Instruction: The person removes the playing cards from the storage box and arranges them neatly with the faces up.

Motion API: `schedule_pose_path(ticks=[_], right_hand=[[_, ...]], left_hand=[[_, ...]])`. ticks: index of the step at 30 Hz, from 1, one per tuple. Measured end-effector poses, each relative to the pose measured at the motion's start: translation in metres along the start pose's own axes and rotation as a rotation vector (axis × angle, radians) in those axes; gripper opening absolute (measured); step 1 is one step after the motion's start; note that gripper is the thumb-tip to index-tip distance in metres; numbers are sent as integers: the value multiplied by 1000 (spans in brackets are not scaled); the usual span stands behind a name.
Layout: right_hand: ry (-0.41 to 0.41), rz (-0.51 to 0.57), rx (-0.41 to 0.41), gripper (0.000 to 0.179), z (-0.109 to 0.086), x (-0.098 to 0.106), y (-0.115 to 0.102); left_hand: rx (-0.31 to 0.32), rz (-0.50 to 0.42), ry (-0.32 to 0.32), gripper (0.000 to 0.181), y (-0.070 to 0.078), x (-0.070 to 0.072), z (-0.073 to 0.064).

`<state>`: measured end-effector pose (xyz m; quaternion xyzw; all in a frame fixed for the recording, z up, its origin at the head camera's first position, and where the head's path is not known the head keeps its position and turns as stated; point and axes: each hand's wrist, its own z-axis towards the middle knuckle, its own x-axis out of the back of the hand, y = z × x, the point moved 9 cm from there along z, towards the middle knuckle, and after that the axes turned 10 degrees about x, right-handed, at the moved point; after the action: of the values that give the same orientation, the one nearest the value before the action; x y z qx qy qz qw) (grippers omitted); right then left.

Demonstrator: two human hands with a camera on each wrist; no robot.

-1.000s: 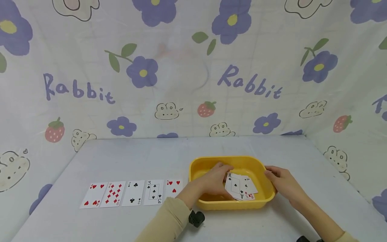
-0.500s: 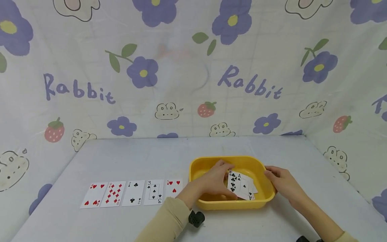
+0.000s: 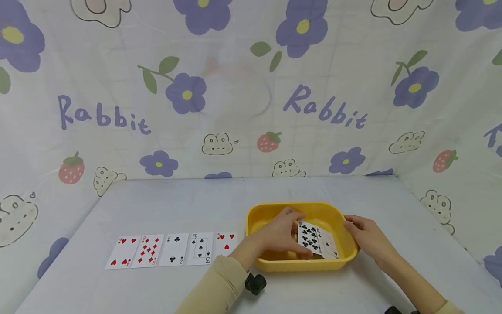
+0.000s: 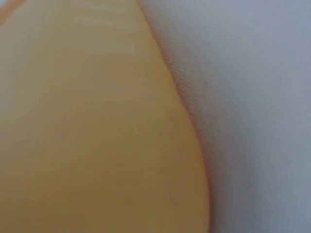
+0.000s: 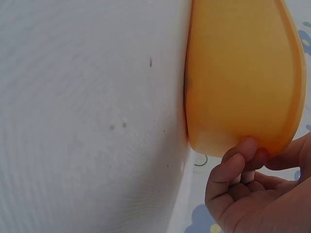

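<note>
My left hand (image 3: 280,233) reaches into a yellow plastic basin (image 3: 302,265) and holds a playing card (image 3: 310,237) of clubs with many pips, thumb at its near edge and fingers at its far edge. Under and beside that card, an ace (image 3: 328,245) lies in the basin with its right part showing. At the basin's right end my right hand (image 3: 364,237) grips the rim; in the right wrist view, its fingers (image 5: 228,170) curl against the outer wall. The left wrist view is filled by the yellow basin wall (image 4: 97,121) and some table, with no hand showing.
Face-up cards lie in a row on the left: four of hearts (image 3: 123,252), nine of diamonds (image 3: 147,251), two of clubs (image 3: 173,250), three of clubs (image 3: 200,249) and five of hearts (image 3: 226,242), partly behind my left arm. A patterned cloth (image 3: 235,87) hangs behind the table.
An ace of clubs lay on top at first; now the many-pipped clubs card covers part of it and has shifted right with my left fingers. My right hand stays at the rim.
</note>
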<state>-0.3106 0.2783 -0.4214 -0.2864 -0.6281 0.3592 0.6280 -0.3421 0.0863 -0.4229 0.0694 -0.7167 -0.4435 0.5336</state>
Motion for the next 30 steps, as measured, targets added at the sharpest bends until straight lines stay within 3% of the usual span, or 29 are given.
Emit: schedule_pose_path(ticks=[10, 14, 17, 20, 24, 27, 30], right_hand=[[-5, -1, -12, 53, 1, -1, 3], [-8, -6, -11, 51, 2, 1, 4], [-9, 2, -21, 51, 1, 2, 5], [-13, 13, -36, 53, 1, 1, 6], [-14, 18, -46, 53, 2, 0, 6], [-15, 17, -44, 53, 3, 0, 5], [-20, 20, -42, 53, 4, -1, 5]], left_hand=[[-62, 105, -9, 92, 5, -1, 0], [-80, 68, 5, 91, 12, 12, -6], [-86, 33, 21, 91, 15, 30, -18], [-103, 34, 43, 93, 14, 53, -40], [-163, 26, 113, 93, 5, 90, -82], [-184, 29, 184, 93, -10, 118, -119], [-155, 62, 259, 93, -37, 144, -158]])
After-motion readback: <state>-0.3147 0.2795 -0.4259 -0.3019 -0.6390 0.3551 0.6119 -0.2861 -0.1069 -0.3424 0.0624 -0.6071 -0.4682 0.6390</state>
